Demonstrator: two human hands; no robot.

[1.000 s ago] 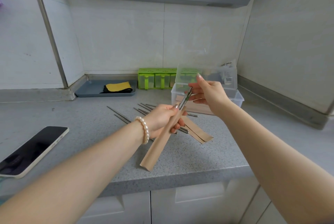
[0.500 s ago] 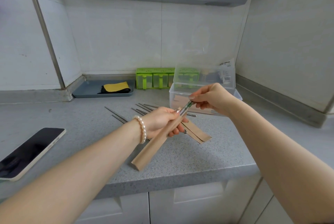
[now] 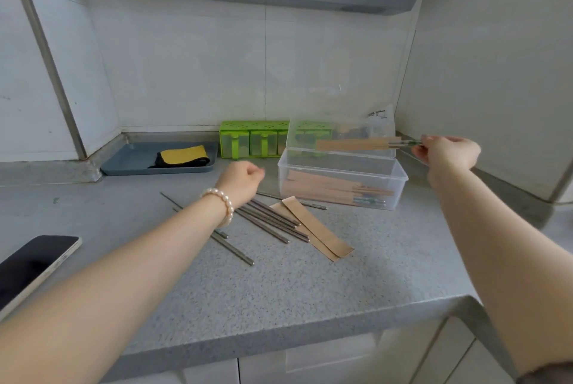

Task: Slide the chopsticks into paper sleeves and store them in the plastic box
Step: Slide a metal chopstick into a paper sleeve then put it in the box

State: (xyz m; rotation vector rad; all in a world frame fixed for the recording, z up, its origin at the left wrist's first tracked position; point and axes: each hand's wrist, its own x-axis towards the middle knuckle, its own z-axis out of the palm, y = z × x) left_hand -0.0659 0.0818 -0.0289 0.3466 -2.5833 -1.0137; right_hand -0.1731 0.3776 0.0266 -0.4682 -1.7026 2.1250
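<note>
Counter (image 3: 310,284): grey speckled; your phone (image 3: 31,266) lies near its edge.
Chopsticks (image 3: 269,222): loose beside empty sleeves (image 3: 316,233).
Left hand (image 3: 242,182): curled, holding nothing.
Right hand (image 3: 448,152): pinches the sleeved pair (image 3: 356,145) above the box (image 3: 400,179).
Risk: tilt it and your sleeve could slip off.
Room: tiled corner.

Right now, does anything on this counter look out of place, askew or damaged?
Nothing damaged or spilled. The bare chopsticks lie scattered at mixed angles beside two empty paper sleeves, simply awaiting sleeving. The right hand holds a sleeved pair level above the plastic box.
</note>
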